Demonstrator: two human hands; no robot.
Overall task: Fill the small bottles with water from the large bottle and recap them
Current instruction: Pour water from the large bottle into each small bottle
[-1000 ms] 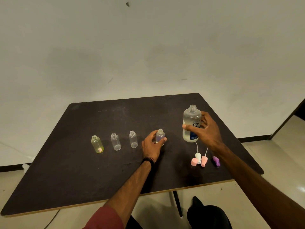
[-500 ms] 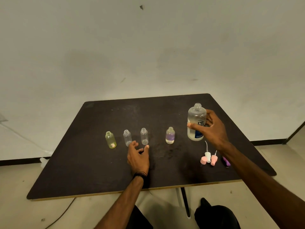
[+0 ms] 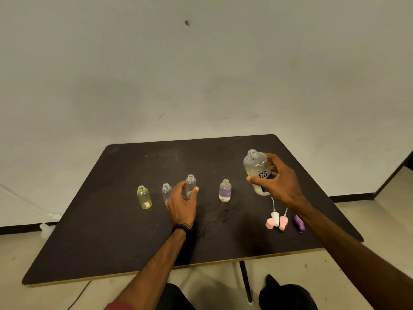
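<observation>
Dark and scuffed, the square tabletop (image 3: 125,231) stands against a plain pale wall, with four uncapped small bottles in a row across its middle. Half a second ago the left hand (image 3: 182,205) was empty and short of the row; now its thumb and fingers curl round the third small bottle (image 3: 190,185), a clear one, and seem to have raised it a little, its neck standing higher than its neighbours'. At the hand's 9 o'clock stands another clear bottle (image 3: 166,193), partly hidden by the fingers, and beyond that the yellow-tinted bottle (image 3: 144,197) with something pale at its bottom. At the hand's 3 o'clock the purple-tinted bottle (image 3: 225,190), which that hand held a second ago, stands alone and appears to hold liquid, so I judge it filled and the clear one next in line. Further toward 3 o'clock the right hand (image 3: 277,182) keeps its grip round the large bottle (image 3: 257,171), open-necked and tipped slightly left. At that hand's 6 o'clock lie the spray caps: pink cap (image 3: 269,223), white cap (image 3: 275,218), second pink cap (image 3: 283,222) and purple cap (image 3: 299,223). None is fitted, so all recapping remains.
</observation>
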